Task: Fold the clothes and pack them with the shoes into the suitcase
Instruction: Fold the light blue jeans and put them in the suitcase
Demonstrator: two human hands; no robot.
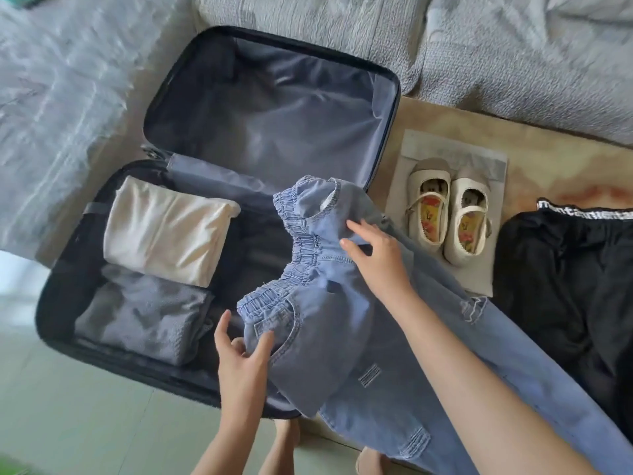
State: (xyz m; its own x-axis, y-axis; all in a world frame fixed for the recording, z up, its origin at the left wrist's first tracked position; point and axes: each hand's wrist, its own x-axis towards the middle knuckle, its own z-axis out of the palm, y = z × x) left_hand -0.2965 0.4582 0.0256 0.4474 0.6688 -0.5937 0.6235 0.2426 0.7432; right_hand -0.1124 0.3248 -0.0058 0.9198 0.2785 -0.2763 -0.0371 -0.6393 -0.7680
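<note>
Cream top [168, 231] and grey top [144, 323] folded in suitcase [54, 303], frame left. Jeans [376, 389] unfolded: your left hand [239, 358] pinches the waistband, right hand [376, 252] rests straight-fingered on them. Shoes [448, 221] and black garment [565, 286] wait unpacked at frame right.

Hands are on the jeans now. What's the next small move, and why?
Probably fold the jeans in half lengthwise, bringing the waistband end pinched by the left hand over to the right hand. The jeans are unfolded, with the legs trailing out over the suitcase rim, so they won't fit as they lie.
</note>
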